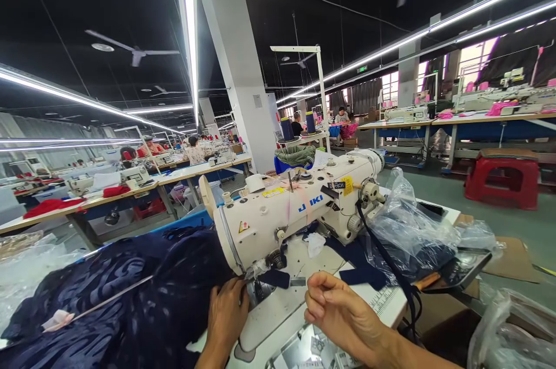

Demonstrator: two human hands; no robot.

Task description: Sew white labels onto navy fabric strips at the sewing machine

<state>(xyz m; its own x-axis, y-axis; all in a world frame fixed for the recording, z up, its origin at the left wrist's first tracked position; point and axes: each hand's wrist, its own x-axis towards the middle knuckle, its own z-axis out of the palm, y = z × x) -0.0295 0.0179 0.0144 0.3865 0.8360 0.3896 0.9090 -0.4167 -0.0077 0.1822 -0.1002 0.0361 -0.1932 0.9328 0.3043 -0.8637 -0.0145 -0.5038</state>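
Head view: two bare hands at a sewing machine (278,218); clock centred on its needle area (257,289).
Cloth (130,293): dark navy, heaped at 9 o'clock, reaching the machine's head; pale strip (115,298) lies slantwise over it.
Left hand (228,311): 8 o'clock, at the cloth's right edge, just beside the needle area. Fingers bent; can't tell if pinching or only pressing.
Seam: none readable, so share done can't be judged. Cloth seems set up at the machine.
Heap: most lies away from the needle area; probably bulk left to handle, amount unclear.
Needle area: tip and any stitches hidden by machine head and left fingers.
Scrap (275,278): small, navy, 3 o'clock, near the needle area.
Right hand (336,311): 4 o'clock, over the machine bed, apart from the cloth. Fingers curled, thumb close to index; can't tell if tips hold thread.
Bag (399,230): clear plastic, 2 to 3 o'clock; contents blurred by glare.
Lower edge: cuts off cloth and both forearms (388,346).
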